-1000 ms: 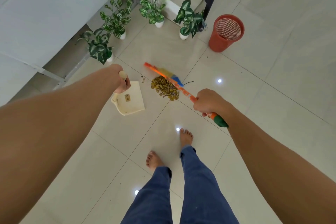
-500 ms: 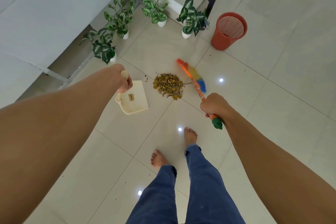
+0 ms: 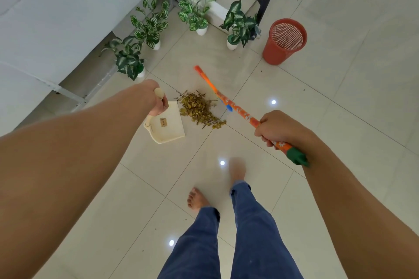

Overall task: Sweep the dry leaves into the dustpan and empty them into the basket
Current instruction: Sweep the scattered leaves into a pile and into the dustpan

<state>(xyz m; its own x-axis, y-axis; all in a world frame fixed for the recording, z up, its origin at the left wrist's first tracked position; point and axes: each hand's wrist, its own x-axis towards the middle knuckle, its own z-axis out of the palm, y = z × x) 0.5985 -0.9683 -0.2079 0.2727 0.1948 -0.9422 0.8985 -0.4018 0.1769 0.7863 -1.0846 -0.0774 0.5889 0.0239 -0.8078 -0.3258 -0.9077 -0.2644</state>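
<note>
Yellow-brown dry leaves [image 3: 199,108] piled just beside the cream plastic dustpan [image 3: 169,129], left hand [image 3: 156,99] gripping its handle, right hand [image 3: 275,128] fisted round the orange floral broom [image 3: 238,108], looks mid-sweep, probably needs a short push in, then the red mesh basket [image 3: 275,54].

Four potted plants [image 3: 129,61] [image 3: 150,27] [image 3: 195,13] [image 3: 240,22], one basket [image 3: 274,52], one dustpan [image 3: 170,131], one broom [image 3: 240,111]

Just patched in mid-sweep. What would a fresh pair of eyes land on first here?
A brown pile of dry leaves lies mid-floor, between the cream dustpan on its left, held by the left grip, and the orange broom on its right, held by the right grip. The red basket stands farther back at upper right, near a row of potted plants.
</note>
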